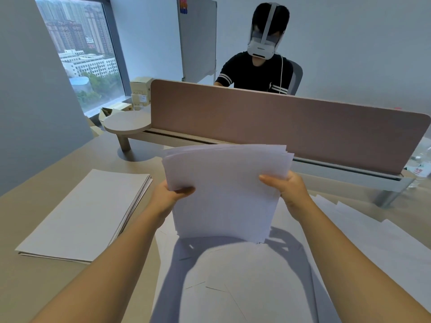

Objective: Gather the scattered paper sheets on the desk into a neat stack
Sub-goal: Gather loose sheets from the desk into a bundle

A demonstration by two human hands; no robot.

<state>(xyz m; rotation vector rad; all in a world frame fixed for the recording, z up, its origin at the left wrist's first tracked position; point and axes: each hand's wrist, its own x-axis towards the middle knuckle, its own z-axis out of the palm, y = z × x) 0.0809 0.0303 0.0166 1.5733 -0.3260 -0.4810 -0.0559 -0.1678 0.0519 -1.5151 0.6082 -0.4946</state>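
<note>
1. Your left hand [171,194] grips the left edge of the held paper bundle [224,192], thumb curled over the front face, fingers behind it.
2. Your right hand [289,187] grips the right edge the same way, thumb on the front, fingers wrapped behind.
3. The bundle stands nearly upright between your hands, bottom edge just above the loose sheets [245,283]. Top edges are fanned and uneven; the sheets are not squared.
4. The loose sheets lie flat on the worktop [42,287] under and in front of you, overlapping at odd angles. The bundle's shadow falls on them.
5. More scattered sheets [373,229] spread to the right of your right forearm, overlapping, reaching towards the right edge of view.
6. A squared paper stack [86,215] lies flat on the worktop to your left, well apart from the bundle.
7. A brown divider panel [279,127] runs across the far edge. A person wearing a headset [258,66] sits behind it.
</note>
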